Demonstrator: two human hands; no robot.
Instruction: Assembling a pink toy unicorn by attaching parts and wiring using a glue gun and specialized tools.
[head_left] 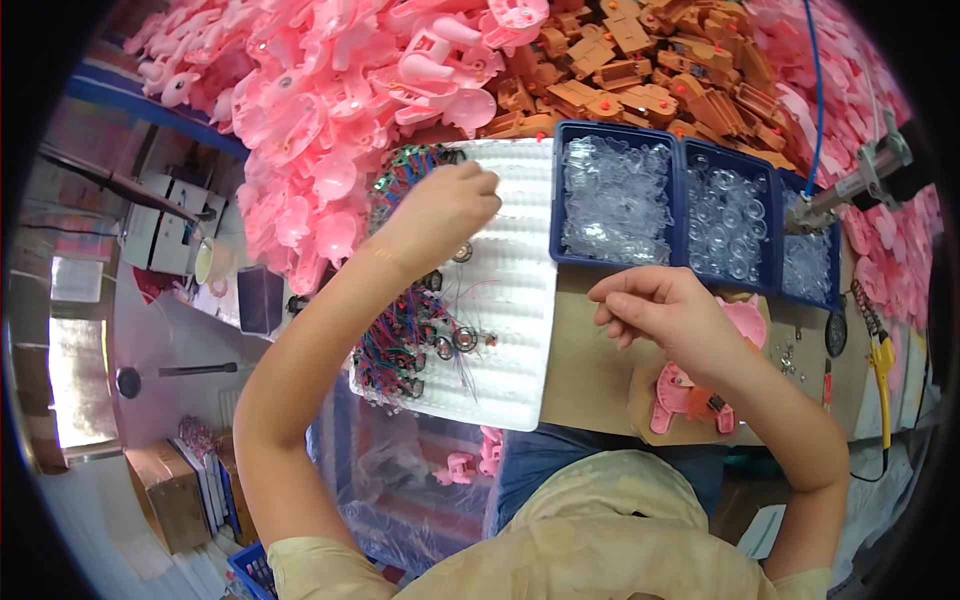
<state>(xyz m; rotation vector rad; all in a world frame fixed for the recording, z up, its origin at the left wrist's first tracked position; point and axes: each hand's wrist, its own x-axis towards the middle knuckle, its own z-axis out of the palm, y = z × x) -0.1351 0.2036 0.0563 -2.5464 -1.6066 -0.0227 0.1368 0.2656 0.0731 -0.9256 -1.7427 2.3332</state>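
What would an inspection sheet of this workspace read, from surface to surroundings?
Surface: brown worktop, white ribbed tray.
Parts: wired components on the tray; clear plastic pieces in blue bins; partly hidden pink toy assembly.
Clutter: pink parts and orange-brown parts heaped at the back.
Hands: left hand over the tray, near the wired components; right hand above the worktop; grips unclear.
Cables: blue line hanging upper right; black cord below a yellow-handled tool.
Surroundings: cardboard box, lower left.

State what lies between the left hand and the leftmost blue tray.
Only a bare stretch of the ribbed white tray lies between the left hand and the leftmost blue tray in the head view.
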